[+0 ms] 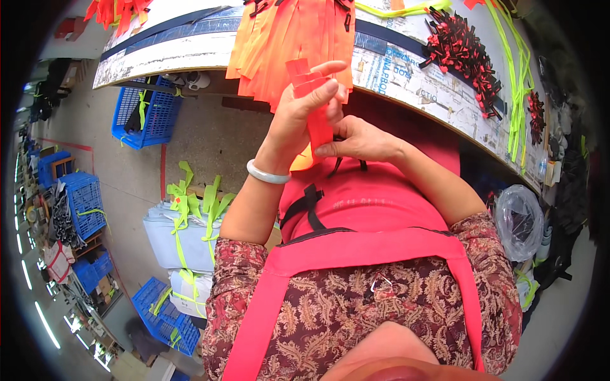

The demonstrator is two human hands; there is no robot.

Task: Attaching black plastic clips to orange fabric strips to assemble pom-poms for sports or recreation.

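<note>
My left hand (297, 113) is raised in front of the table edge, its fingers closed round an orange-red fabric strip (319, 130). The strip's folded upper end sticks out above the thumb, and its lower part hangs down between my hands. Just below and to the right, my right hand (363, 141) pinches the strip near its lower stretch; its other fingertips are partly hidden. Beneath the hands lies a red apron (381, 197) across my body. Right behind the left hand, a thick bunch of orange strips (260, 57) with small black pieces at its top drapes over the table edge.
On the white-covered table (406, 95) lie a heap of small black-and-red pieces (459, 57) and long neon-yellow straps (518, 82). A blue plastic basket (149, 117) stands under the table's left end. Grey bundles tied with yellow strips (181, 235) sit on my left, a clear plastic bag (518, 222) on my right.
</note>
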